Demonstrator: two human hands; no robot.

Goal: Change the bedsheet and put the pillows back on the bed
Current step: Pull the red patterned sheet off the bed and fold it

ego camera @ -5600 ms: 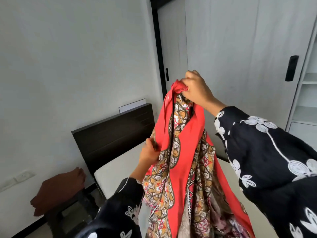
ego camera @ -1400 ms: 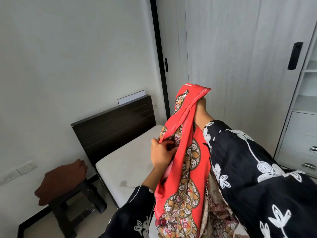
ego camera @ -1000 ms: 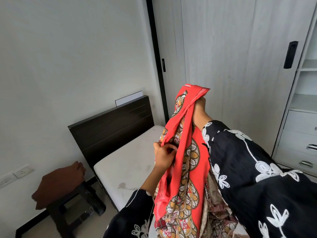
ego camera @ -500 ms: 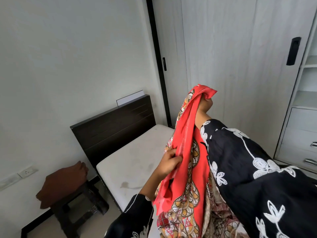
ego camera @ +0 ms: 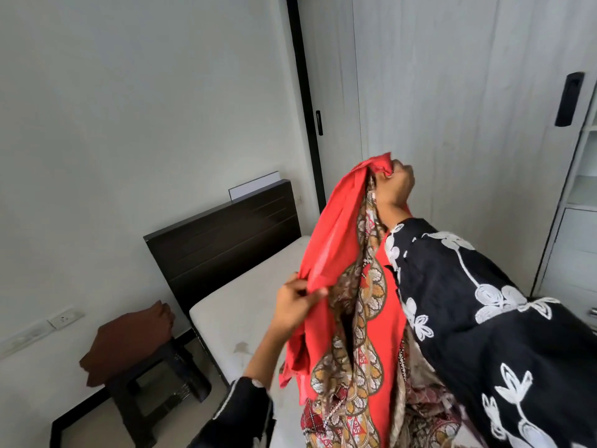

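1. Two hands are holding one bedsheet [ego camera: 336,247] up in the air above the bed. It is showing plain red cloth beside bands of orange, brown and white leaf-like print, and it is hanging in long bunched folds.
2. The right hand [ego camera: 394,185] is gripping the sheet's top bunch at its highest point, fingers clenched round it. The left hand [ego camera: 294,307] is pinching a red fold lower down, between thumb and fingers.
3. The sheet's lower end is running off the bottom edge of the view. A black, white-flowered sleeve [ego camera: 484,318] is covering its right side, so its full shape is not showing.
4. Below, an uncovered white mattress [ego camera: 245,295] is lying against a dark headboard [ego camera: 226,240], with a stain near its front edge. A dark stool [ego camera: 155,383] beside the bed is carrying a folded brown cloth [ego camera: 129,341]. Pale wardrobe doors [ego camera: 452,124] are standing behind.
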